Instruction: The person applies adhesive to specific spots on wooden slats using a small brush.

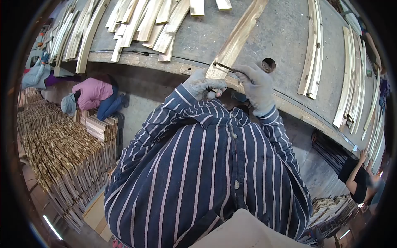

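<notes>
My left hand (203,85), in a grey work glove, is closed just below the near end of a long wooden board (237,41). Its fingers curl round something dark that I cannot make out, and a bare fingertip shows through the glove. My right hand (255,86), gloved as well, is closed in a pinch on a thin dark tool (223,66). That tool points left and crosses the board near its end; its exact kind does not show. The board lies on the grey worktable (281,45) and slants away from me.
Several wooden slats (144,20) lie at the table's far left, and more strips (316,49) lie to the right. A round hole (268,65) pierces the tabletop. Stacked slats (62,153) stand at left near a bending person (93,93). Another person (357,177) works at right.
</notes>
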A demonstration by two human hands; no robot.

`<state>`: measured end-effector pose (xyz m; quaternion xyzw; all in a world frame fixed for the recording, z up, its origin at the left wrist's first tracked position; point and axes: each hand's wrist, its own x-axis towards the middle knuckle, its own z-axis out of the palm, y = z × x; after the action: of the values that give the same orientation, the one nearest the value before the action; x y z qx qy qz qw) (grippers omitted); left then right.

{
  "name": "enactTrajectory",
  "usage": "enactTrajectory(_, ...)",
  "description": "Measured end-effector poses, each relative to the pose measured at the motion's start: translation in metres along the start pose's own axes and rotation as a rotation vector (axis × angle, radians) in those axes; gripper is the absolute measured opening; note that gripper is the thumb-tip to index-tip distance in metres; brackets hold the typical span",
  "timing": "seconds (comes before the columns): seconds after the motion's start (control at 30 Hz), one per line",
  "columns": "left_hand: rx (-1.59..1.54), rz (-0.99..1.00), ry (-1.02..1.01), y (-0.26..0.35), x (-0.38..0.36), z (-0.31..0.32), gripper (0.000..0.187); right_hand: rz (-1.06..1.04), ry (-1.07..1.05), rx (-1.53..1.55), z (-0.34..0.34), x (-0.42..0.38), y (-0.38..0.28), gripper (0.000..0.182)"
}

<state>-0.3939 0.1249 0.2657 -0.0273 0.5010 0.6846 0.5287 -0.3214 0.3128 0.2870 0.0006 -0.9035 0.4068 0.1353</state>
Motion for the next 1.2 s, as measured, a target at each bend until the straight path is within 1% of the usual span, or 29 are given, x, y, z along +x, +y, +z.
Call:
enactTrajectory(0.03,-0.002,0.003,0.001,-0.001,0.0,0.0,0.023,0.032,0.015,-0.092,0.004,-0.002,-0.002,0.016)
enactTrajectory(0.07,-0.028,0.009,-0.003,-0.001,-0.001,0.0,0.023,-0.009,0.011,-0.125,0.009,-0.005,0.002,0.02)
enactTrajectory(0.1,-0.055,0.014,-0.007,-0.001,-0.001,0.0,0.022,-0.011,0.008,-0.126,0.011,-0.006,0.001,0.02)
enactTrajectory(0.17,-0.061,0.007,-0.011,0.0,-0.002,0.0,0.022,-0.041,0.039,-0.295,0.016,-0.01,-0.006,0.026)
enactTrajectory(0.2,-0.064,-0.001,-0.016,0.001,-0.002,0.001,0.023,-0.042,0.039,-0.298,0.019,-0.013,-0.008,0.026)
enactTrajectory(0.27,-0.065,0.005,-0.026,0.002,-0.002,0.001,0.022,-0.072,0.073,-0.411,0.024,-0.019,-0.009,0.032)
enactTrajectory(0.37,-0.076,0.004,-0.037,0.002,-0.001,0.0,0.022,-0.009,0.055,-0.455,0.029,-0.022,-0.016,0.036)
enactTrajectory(0.5,-0.13,0.017,-0.059,0.0,0.0,0.001,0.021,-0.028,0.033,-0.522,0.031,-0.026,-0.024,0.037)
enactTrajectory(0.57,-0.137,0.015,-0.066,0.001,0.0,0.002,0.021,0.019,-0.043,-0.567,0.029,-0.028,-0.029,0.038)
enactTrajectory(0.7,-0.161,0.008,-0.08,-0.001,-0.001,0.007,0.019,0.006,-0.095,-0.592,0.014,-0.027,-0.042,0.037)
enactTrajectory(0.77,-0.149,0.005,-0.079,-0.004,0.001,0.004,0.018,0.033,-0.214,-0.685,0.004,-0.03,-0.044,0.036)
enactTrajectory(0.83,-0.14,0.0,-0.073,-0.005,0.002,0.004,0.017,0.063,-0.251,-0.675,-0.015,-0.024,-0.047,0.034)
enactTrajectory(0.9,-0.051,-0.003,-0.025,-0.004,0.002,0.006,0.017,0.091,-0.289,-0.66,-0.022,-0.021,-0.044,0.033)
enactTrajectory(0.93,-0.052,-0.003,-0.025,-0.005,0.004,0.005,0.017,0.042,-0.21,-0.621,-0.022,-0.017,-0.039,0.032)
enactTrajectory(0.97,0.088,-0.033,0.032,-0.008,0.007,0.002,0.018,-0.008,-0.13,-0.583,-0.021,-0.011,-0.035,0.03)
enactTrajectory(1.0,0.229,-0.062,0.088,-0.007,0.01,0.002,0.019,-0.01,-0.129,-0.584,-0.019,-0.006,-0.03,0.03)
enactTrajectory(1.03,0.229,-0.061,0.089,-0.007,0.011,0.002,0.019,-0.031,-0.108,-0.562,-0.014,-0.001,-0.024,0.03)
enactTrajectory(1.1,0.45,-0.085,0.159,-0.005,0.011,0.006,0.019,-0.049,-0.09,-0.539,-0.006,0.003,-0.013,0.029)
enactTrajectory(1.17,0.461,-0.095,0.157,0.003,0.006,0.011,0.019,-0.134,-0.07,-0.447,-0.002,0.005,-0.004,0.028)
enactTrajectory(1.2,0.471,-0.103,0.157,0.006,0.005,0.013,0.018,-0.136,-0.071,-0.445,-0.005,0.004,-0.004,0.028)
